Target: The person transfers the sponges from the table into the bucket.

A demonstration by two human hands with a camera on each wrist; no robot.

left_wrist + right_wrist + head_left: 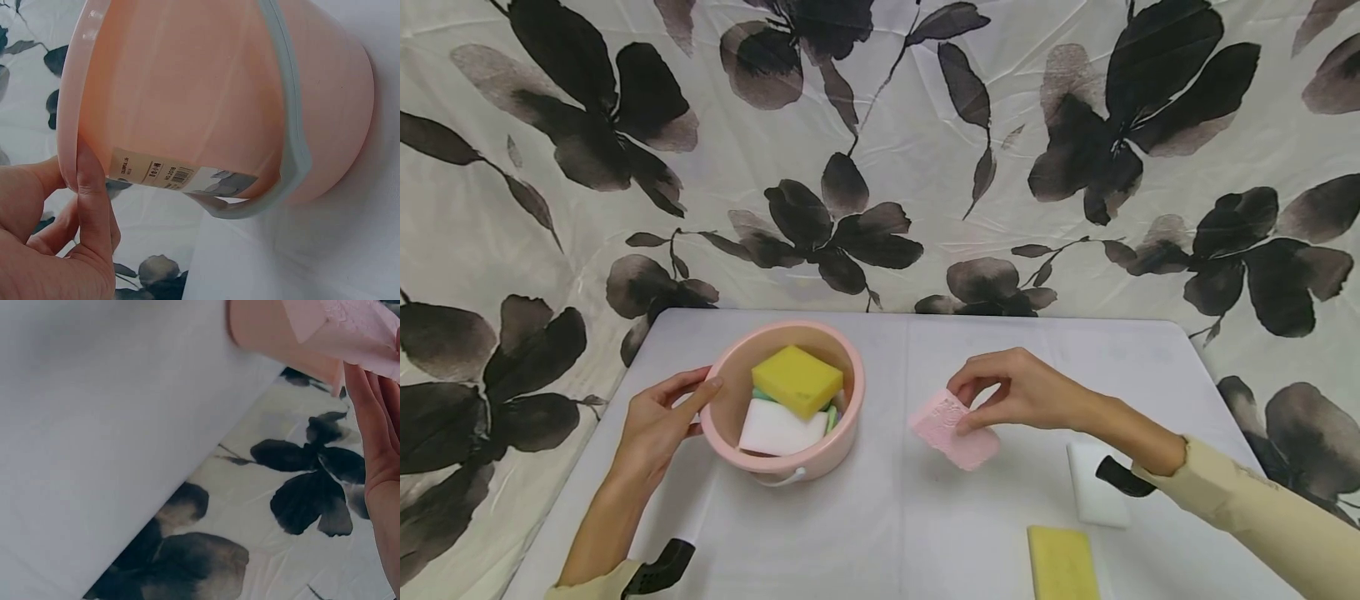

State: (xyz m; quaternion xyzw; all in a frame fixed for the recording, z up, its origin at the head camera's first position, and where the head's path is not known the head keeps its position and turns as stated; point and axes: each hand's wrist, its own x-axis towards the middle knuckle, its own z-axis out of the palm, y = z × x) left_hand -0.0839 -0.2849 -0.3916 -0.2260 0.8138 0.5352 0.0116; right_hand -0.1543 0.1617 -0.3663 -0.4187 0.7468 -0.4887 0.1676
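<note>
A pink bucket [857, 392] stands on the left half of the table, its pale handle [294, 137] hanging down the side. My left hand [655, 425] pinches the bucket's left rim, with a paper label [162, 172] close to the fingers. Inside lie a yellow sponge [797, 379], a white sponge [781, 429] below it, and something green mostly hidden beneath. Right of the bucket, my right hand [1018, 392] holds a pink sponge [951, 429] with an embossed pattern between thumb and fingers, raised above the table. In the right wrist view the pink sponge [356, 331] partly covers the bucket.
Under the right forearm a white sponge [1093, 483] lies on the white table [887, 533]. Another yellow sponge [1062, 562] lies nearer the front edge. A flowered cloth [910, 167] hangs behind the table.
</note>
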